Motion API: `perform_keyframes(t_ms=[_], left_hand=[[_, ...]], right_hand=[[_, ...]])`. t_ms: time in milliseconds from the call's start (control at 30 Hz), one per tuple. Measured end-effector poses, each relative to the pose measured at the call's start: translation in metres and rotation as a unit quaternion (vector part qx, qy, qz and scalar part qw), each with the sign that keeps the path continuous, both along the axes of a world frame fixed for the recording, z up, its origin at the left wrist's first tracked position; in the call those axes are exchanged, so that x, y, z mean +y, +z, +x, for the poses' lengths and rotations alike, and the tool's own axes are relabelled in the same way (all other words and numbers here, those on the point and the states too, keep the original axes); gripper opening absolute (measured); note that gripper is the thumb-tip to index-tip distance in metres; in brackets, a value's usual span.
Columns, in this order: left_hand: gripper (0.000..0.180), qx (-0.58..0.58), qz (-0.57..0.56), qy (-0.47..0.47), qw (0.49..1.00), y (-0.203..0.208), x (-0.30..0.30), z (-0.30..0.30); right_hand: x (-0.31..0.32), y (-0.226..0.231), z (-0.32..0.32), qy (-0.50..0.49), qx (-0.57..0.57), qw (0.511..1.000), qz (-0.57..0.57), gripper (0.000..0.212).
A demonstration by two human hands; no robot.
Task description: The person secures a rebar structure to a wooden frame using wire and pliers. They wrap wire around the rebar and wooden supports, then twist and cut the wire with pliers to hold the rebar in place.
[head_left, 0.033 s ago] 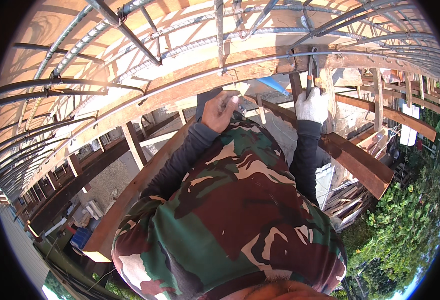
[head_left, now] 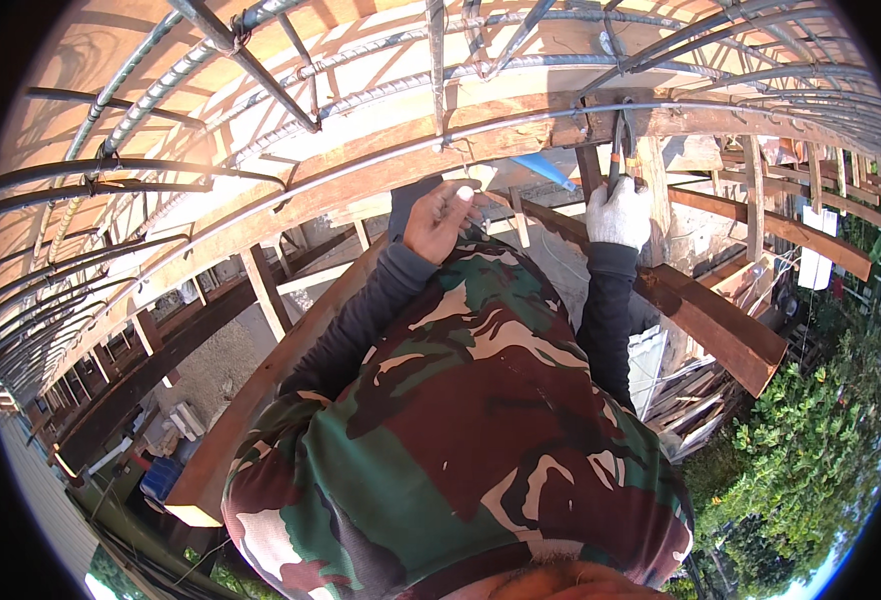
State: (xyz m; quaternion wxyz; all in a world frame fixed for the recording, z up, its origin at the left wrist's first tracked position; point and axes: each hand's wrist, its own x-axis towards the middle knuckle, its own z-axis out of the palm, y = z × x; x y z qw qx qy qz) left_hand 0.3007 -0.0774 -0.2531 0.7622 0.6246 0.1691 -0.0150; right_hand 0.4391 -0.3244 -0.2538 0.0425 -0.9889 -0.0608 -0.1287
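Observation:
My bare left hand [head_left: 441, 220] is raised under a long horizontal steel bar [head_left: 361, 165], its fingertips pinched on a thin tie wire [head_left: 459, 160] that hangs from the bar. My right hand [head_left: 618, 212] wears a white glove and grips a pair of pliers [head_left: 618, 150], whose jaws point up at a crossing of bars by a wooden beam [head_left: 701, 120]. The two hands are about a forearm's length apart. Both arms are in dark sleeves under a camouflage shirt [head_left: 461, 430].
A cage of ribbed steel bars [head_left: 261, 80] arches overhead on wooden formwork [head_left: 291, 190]. Sloping planks [head_left: 721, 330] run down to the right. A blue strip [head_left: 546, 170] lies between the hands. Far below are greenery [head_left: 811, 430] and a blue container [head_left: 161, 478].

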Motion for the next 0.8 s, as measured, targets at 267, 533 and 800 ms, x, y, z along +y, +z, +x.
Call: perform_keyframes(t_ms=[267, 533, 800], left_hand=[[0.03, 0.02, -0.209, 0.0, 0.978, -0.005, -0.003, 0.024], [0.033, -0.01, -0.19, -0.004, 0.982, -0.012, 0.0, 0.021], [0.037, -0.06, -0.114, -0.007, 0.992, -0.024, -0.002, 0.018]], right_hand=[[0.009, 0.004, -0.019, -0.057, 0.041, 0.996, 0.05, 0.026], [0.002, 0.006, -0.05, -0.05, 0.027, 0.998, -0.032, 0.024], [-0.023, 0.048, -0.109, 0.117, 0.151, 0.946, 0.261, 0.023]])
